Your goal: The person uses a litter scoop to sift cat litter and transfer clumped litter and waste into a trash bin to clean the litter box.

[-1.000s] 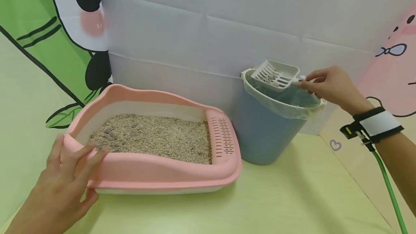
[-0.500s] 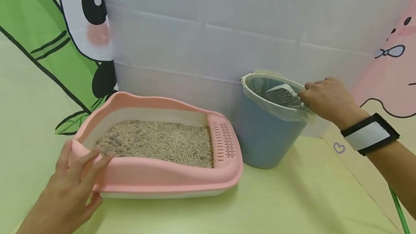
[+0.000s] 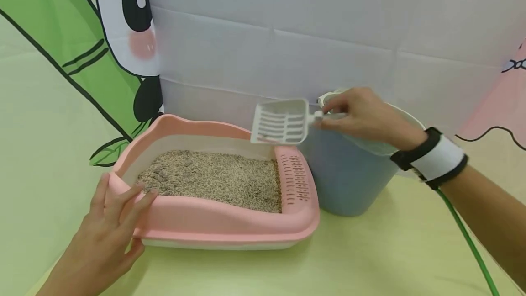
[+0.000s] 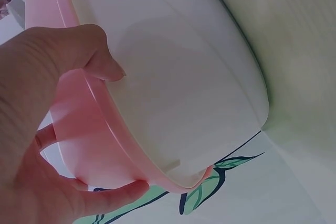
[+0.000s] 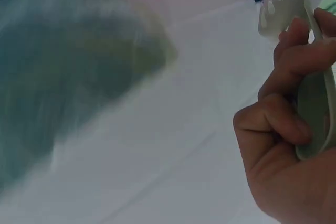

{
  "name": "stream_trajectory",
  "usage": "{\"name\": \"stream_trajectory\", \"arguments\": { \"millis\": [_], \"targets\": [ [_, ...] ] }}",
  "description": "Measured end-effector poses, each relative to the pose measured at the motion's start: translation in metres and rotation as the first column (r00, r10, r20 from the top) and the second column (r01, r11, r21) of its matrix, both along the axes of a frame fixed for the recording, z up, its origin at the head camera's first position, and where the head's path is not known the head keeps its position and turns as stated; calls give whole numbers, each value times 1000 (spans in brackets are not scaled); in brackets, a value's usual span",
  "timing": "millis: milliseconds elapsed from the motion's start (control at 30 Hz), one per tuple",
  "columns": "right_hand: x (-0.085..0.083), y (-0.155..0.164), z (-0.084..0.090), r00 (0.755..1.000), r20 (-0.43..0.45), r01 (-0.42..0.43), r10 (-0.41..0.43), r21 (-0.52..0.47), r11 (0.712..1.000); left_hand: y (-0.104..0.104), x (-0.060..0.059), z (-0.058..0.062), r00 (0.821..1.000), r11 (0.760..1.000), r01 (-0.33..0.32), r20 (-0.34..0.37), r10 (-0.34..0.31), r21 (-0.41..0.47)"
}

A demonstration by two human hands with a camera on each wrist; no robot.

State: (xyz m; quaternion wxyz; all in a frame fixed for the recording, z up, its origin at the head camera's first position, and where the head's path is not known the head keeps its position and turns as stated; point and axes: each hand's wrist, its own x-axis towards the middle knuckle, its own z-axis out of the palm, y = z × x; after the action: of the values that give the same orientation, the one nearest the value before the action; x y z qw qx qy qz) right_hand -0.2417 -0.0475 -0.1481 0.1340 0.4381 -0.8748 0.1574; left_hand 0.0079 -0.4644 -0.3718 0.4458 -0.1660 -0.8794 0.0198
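Note:
My right hand grips the handle of a pale slotted litter scoop. The scoop is held up level, over the right end of a pink and white litter box, and its slots look bare. In the right wrist view, curled fingers wrap the scoop's handle. Sandy litter with some darker clumps at the left covers the box's floor. My left hand holds the box's near left corner, fingers over the pink rim and thumb against the outer side.
Right beside the box stands a blue bin with a clear liner, its mouth partly hidden behind my right hand. A printed cloth hangs close behind both. The tabletop is yellow-green. A green cable trails from the right wristband.
The scoop tipped down into the bin's mouth, then came out and swung left toward the litter box in my right hand. My left hand stays on the box corner.

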Motion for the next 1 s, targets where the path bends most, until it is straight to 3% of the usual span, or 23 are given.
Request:
{"name": "stream_trajectory", "arguments": {
  "millis": [67,133,300,433,500,567,700,833,1000],
  "targets": [
    [-5,-28,-17,998,36,-58,54,123,991,0,1,0,1000,1000,-12,-3,12,4],
    [-10,-52,-35,997,29,-79,74,267,960,-1,1,-1,1000,1000,-15,1,14,13],
    [-13,-104,-61,997,-69,24,17,555,832,-4,2,-3,1000,1000,-10,30,10,11],
    [-13,-134,-63,998,-33,67,-61,694,717,-1,4,-7,999,1000,-21,38,20,17],
    [-20,-138,-66,996,18,46,-84,720,693,1,3,-9,999,1000,-24,36,23,17],
    [-32,-134,-70,993,79,3,-86,715,699,3,2,-10,999,999,-32,29,31,13],
    [-53,-111,-81,978,208,-121,-6,592,796,3,1,-10,999,999,-44,24,43,5],
    [-65,-99,-99,949,296,-233,105,439,868,1,3,-10,998,998,-58,9,58,5],
    [-67,-108,-123,914,364,-297,179,301,906,3,3,-10,998,998,-64,12,64,-3]
  ]
}}
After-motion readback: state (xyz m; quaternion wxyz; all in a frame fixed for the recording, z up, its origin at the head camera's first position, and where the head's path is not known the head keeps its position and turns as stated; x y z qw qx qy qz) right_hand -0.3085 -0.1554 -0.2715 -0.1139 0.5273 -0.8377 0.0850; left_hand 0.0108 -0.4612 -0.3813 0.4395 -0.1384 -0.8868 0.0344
